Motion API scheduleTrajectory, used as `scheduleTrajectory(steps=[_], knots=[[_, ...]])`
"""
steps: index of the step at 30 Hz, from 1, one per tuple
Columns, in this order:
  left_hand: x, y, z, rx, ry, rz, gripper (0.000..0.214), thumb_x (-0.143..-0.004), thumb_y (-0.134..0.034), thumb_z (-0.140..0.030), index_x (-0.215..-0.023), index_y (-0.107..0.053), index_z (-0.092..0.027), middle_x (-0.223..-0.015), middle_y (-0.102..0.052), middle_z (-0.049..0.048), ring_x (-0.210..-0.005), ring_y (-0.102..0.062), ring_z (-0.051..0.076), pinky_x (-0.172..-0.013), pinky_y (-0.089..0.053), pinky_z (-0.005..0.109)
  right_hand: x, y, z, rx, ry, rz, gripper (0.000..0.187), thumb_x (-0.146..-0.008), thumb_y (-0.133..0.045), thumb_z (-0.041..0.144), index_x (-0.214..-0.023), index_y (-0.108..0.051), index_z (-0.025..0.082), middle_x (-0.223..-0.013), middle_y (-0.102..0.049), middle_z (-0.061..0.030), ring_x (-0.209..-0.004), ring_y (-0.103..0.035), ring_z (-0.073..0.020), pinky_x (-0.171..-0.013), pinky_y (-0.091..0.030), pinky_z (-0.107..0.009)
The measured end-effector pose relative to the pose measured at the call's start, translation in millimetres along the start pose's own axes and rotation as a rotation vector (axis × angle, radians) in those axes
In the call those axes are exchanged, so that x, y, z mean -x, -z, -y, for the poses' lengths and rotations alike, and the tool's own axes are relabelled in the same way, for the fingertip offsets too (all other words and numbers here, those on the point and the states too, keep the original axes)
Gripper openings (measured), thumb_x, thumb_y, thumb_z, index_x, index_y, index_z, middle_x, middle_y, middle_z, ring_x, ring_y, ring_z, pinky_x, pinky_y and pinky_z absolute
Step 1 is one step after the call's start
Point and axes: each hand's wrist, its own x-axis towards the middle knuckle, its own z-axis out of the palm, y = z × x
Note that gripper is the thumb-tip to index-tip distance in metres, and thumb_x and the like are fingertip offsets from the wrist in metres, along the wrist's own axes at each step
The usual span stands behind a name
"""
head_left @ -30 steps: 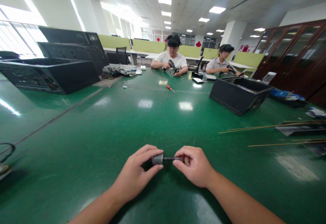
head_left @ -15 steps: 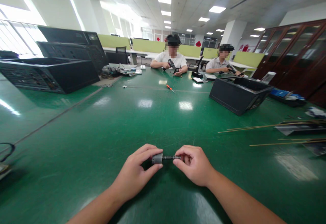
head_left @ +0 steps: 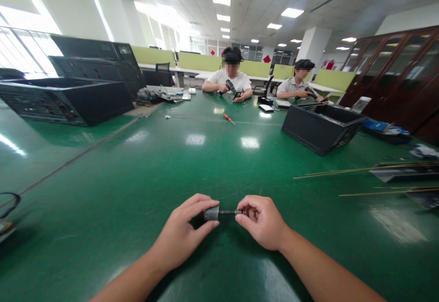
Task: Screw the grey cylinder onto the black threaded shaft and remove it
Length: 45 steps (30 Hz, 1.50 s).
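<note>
In the lower middle of the head view, both hands hold one small part: a grey metal cylinder (head_left: 211, 213) with a thin dark shaft (head_left: 227, 212) sticking out to the right. My left hand (head_left: 187, 231) grips the cylinder between thumb above-facing fingers. At the shaft's far end, my right hand (head_left: 259, 222) pinches it with thumb and forefinger, and its other fingers are curled in. The shaft lies level, just above the green table (head_left: 219, 169). The tip of the shaft is partly hidden by the right fingers.
Black computer cases stand at the left (head_left: 103, 100) and right (head_left: 318, 128). An orange screwdriver (head_left: 229, 119) lies farther back. Thin rods (head_left: 339, 171) reach in from the right. Across the table sit two people (head_left: 228, 82), each with a power drill (head_left: 231, 85).
My right fingers have shifted slightly to the right along the shaft, so a little more of it shows. My left hand and the cylinder have stayed put.
</note>
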Motion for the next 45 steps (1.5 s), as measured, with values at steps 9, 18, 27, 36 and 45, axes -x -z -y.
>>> scheduleTrajectory(steps=[9,18,27,36,45], knots=[[0.0,0.5,-0.6,0.004,0.003,-0.004,0.029,-0.085,-0.068,-0.019,-0.112,-0.069,-0.029,-0.107,-0.067,0.0017,-0.098,-0.064,0.017,-0.088,-0.051,0.028,-0.3,1.4,0.0,-0.003,-0.003,-0.008,0.005,-0.079,-0.068,0.022,-0.079,-0.066,0.018,-0.056,-0.047,0.0066,-0.047,-0.04,-0.0081,-0.051,-0.032,-0.022],[-0.2,1.8,0.9,-0.01,-0.001,-0.002,0.027,-0.086,-0.068,-0.021,-0.112,-0.069,-0.029,-0.107,-0.067,0.0024,-0.098,-0.064,0.018,-0.088,-0.051,0.03,-1.3,1.3,-0.2,-0.009,-0.017,-0.009,0.006,-0.079,-0.068,0.023,-0.079,-0.066,0.017,-0.056,-0.047,0.0065,-0.047,-0.039,-0.0082,-0.05,-0.032,-0.022],[0.4,0.8,1.6,-0.005,0.016,-0.022,0.028,-0.084,-0.07,-0.021,-0.11,-0.07,-0.029,-0.106,-0.067,0.0018,-0.097,-0.065,0.018,-0.087,-0.052,0.029,-0.6,1.7,-2.7,-0.003,-0.02,-0.008,0.005,-0.079,-0.067,0.023,-0.08,-0.065,0.018,-0.055,-0.046,0.0067,-0.046,-0.038,-0.0083,-0.049,-0.031,-0.022],[-4.7,10.5,10.2,-0.038,0.107,-0.127,0.025,-0.083,-0.071,-0.034,-0.107,-0.069,-0.026,-0.106,-0.068,0.0039,-0.101,-0.064,0.023,-0.093,-0.049,0.038,-4.5,3.8,-10.1,-0.094,-0.07,-0.043,0.015,-0.084,-0.065,0.03,-0.081,-0.066,0.016,-0.057,-0.05,0.0045,-0.048,-0.041,-0.0092,-0.049,-0.031,-0.022],[-15.0,18.0,10.9,0.501,0.513,-0.404,0.068,-0.073,-0.079,-0.047,-0.129,-0.057,-0.014,-0.116,-0.071,0.0137,-0.111,-0.066,0.028,-0.106,-0.046,0.046,-15.8,-0.7,-21.5,-0.15,-0.107,-0.055,0.059,-0.1,-0.032,0.058,-0.058,-0.045,0.019,-0.052,-0.042,0.0034,-0.052,-0.042,-0.0113,-0.055,-0.033,-0.025]])
